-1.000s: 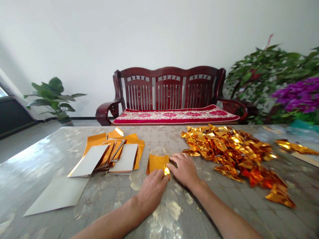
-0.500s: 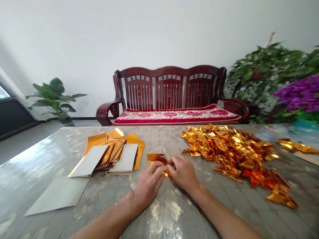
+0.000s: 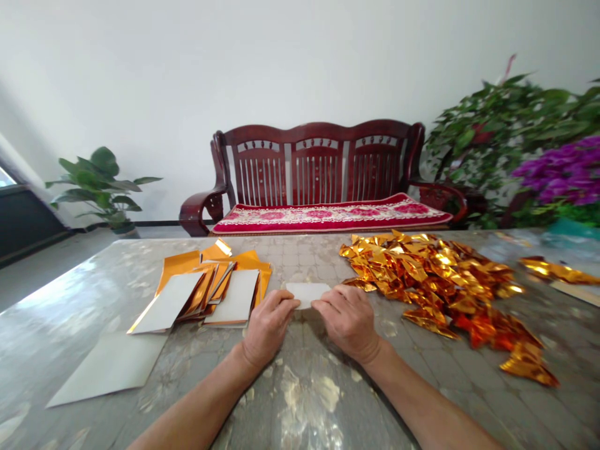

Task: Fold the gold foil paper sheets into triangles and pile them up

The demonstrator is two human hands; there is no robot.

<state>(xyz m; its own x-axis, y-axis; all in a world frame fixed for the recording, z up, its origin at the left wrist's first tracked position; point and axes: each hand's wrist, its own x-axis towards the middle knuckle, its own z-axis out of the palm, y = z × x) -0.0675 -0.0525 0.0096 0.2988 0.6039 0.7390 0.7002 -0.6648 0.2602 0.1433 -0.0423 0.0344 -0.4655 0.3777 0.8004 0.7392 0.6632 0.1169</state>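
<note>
Between my hands a small piece of foil paper shows its whitish side towards me. My left hand pinches its left end, and my right hand pinches the right end with fingers curled. Parts of the paper are hidden behind my fingers. To the left lies a stack of gold foil sheets, some with the pale side up, and a larger pale sheet lies nearer me. On the right spreads a heap of folded gold foil pieces.
The patterned table carries everything. At its right rear are clear plastic bags and another strip of gold foil pieces. Behind the table stands a dark red wooden bench, with a plant at left and purple flowers at right.
The paper between my hands showed gold before and now its whitish side faces me. My hands have moved apart to its two ends.
</note>
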